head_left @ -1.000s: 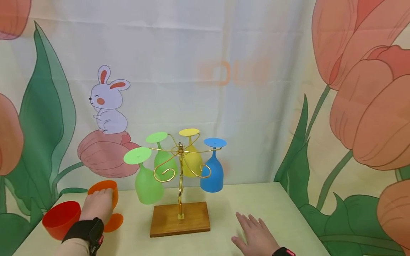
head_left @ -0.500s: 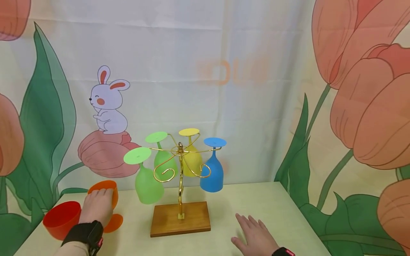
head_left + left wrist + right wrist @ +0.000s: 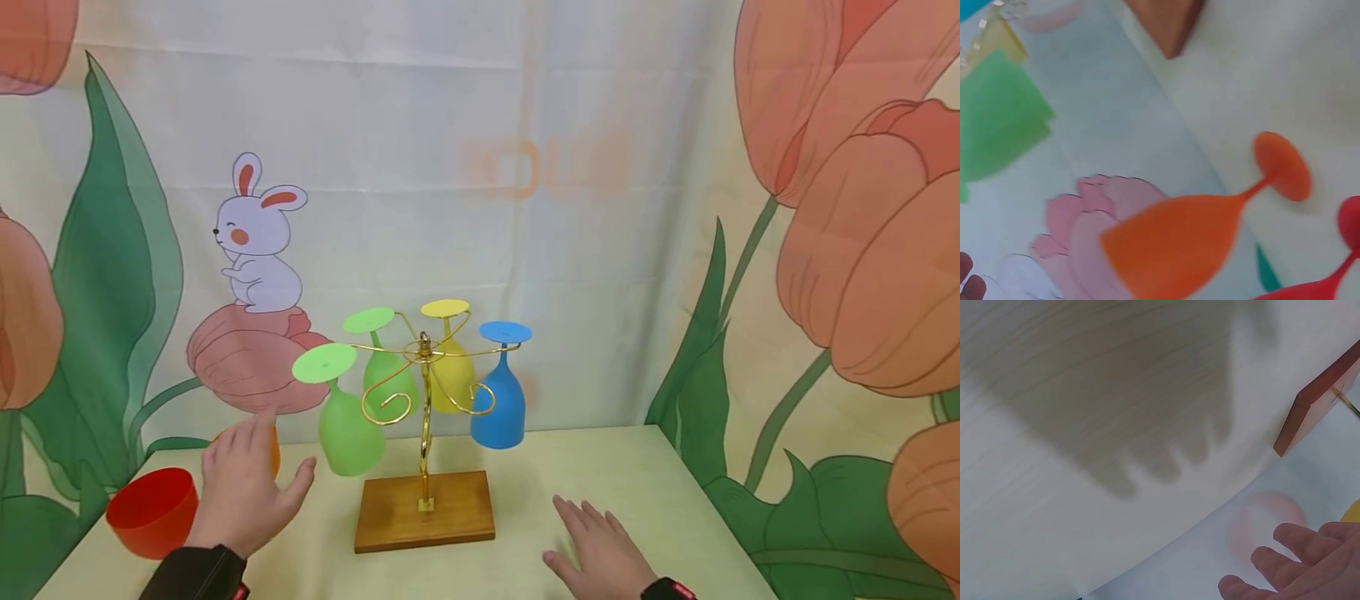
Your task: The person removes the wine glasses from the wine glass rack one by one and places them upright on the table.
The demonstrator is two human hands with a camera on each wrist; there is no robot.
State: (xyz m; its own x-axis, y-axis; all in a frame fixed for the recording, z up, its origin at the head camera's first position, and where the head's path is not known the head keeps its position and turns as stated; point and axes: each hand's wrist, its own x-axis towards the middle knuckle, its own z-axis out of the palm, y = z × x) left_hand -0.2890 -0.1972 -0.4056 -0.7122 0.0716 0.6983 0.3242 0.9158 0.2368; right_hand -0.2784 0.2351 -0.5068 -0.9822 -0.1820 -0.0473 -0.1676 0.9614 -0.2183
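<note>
My left hand [image 3: 243, 487] is raised with straight fingers and thumb spread, holding nothing. Behind it, mostly covered in the head view, is an orange goblet [image 3: 276, 452]. The left wrist view shows this orange goblet [image 3: 1175, 240] upright on its foot, apart from my fingertips [image 3: 972, 289]. Just left of the hand stands a red goblet [image 3: 153, 512]. My right hand [image 3: 603, 546] hovers palm down over the right of the table, fingers straight, its shadow below. Between the hands stands a gold wire goblet rack [image 3: 427, 417] on a wooden base [image 3: 425, 521].
Upside down on the rack hang a front green goblet [image 3: 351, 433], a rear green goblet [image 3: 392, 385], a yellow goblet [image 3: 453, 379] and a blue goblet [image 3: 498, 407]. One front curled arm bears no goblet. A printed curtain [image 3: 585, 250] closes off the pale table's [image 3: 585, 454] back.
My left hand has let go of the orange goblet, straightened its fingers and lifted slightly right. The right hand stays put. The head view has shifted slightly.
</note>
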